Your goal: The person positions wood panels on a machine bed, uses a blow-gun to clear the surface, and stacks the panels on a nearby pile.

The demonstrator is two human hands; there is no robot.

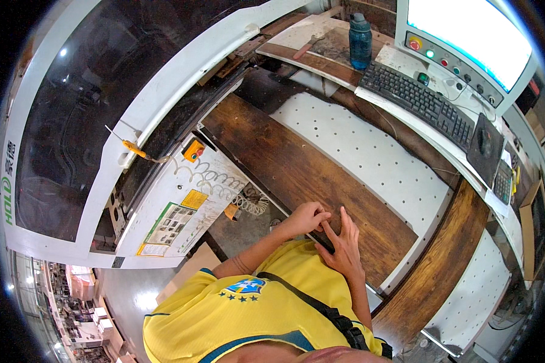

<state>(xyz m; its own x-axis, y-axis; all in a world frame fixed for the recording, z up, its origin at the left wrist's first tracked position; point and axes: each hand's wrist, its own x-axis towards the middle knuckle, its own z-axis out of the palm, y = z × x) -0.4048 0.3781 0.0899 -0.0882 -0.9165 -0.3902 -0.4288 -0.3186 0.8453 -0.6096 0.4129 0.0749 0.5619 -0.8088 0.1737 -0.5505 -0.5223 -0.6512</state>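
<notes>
My left hand (307, 219) is at the near edge of a long dark-brown wooden board (306, 169), its fingers curled and pressed together. Whatever it may pinch is too small or hidden to make out. Beside it, my right hand (344, 243) has its fingers stretched out over the board, and one finger meets the fingertips of my left hand. The board lies on a machine bed. Along its far side runs a white panel dotted with small holes (360, 154).
A curved wooden strip (439, 263) crosses to the right. Farther back are a keyboard (415, 103), a mouse (485, 142), a blue bottle (360, 42) and a lit monitor (472, 42). At left stand a white machine cabinet (181, 199), a coiled hose (209, 175) and a yellow-handled tool (133, 148).
</notes>
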